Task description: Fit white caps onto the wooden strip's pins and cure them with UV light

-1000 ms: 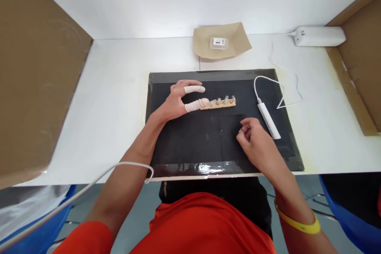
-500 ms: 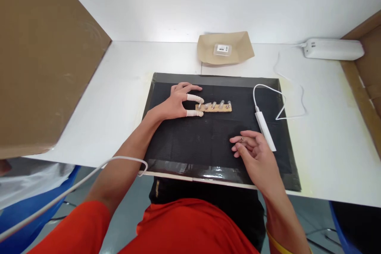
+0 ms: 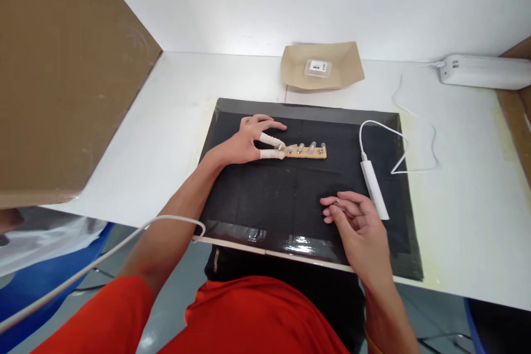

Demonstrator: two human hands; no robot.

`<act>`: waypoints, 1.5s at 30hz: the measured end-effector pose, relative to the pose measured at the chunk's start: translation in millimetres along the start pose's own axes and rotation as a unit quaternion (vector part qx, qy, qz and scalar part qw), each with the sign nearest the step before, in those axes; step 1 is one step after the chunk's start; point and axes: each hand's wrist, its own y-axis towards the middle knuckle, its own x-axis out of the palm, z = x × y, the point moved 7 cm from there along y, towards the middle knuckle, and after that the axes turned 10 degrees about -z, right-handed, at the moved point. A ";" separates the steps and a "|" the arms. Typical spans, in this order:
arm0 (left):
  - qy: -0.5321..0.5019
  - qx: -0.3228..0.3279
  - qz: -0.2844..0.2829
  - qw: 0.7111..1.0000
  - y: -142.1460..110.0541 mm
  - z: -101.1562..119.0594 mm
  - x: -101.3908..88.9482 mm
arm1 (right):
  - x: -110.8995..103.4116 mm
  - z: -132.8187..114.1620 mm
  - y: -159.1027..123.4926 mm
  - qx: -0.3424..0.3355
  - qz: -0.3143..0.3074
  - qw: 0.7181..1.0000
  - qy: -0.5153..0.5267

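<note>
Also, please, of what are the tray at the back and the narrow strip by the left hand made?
The tray looks like matt brown paperboard: its walls seem thin and folded. The narrow strip by the left hand is pale yellow-tan and dull, perhaps wood; no grain can be made out, so card or plastic is possible.

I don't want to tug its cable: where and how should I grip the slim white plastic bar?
Probably by the middle of the white bar, from above, pinching its long sides: it lies flat, and the thin white cable joins its far end.
</note>
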 end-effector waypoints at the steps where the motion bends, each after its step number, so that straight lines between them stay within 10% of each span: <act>1: -0.001 0.002 0.003 1.000 -0.1 -0.1 -0.2 | -0.3 0.1 -0.2 -0.001 0.000 1.000 -0.001; 45: 0.096 0.055 0.148 0.983 -7.4 16.6 -4.4 | 2.0 -5.3 -7.3 -0.056 0.027 0.996 -0.056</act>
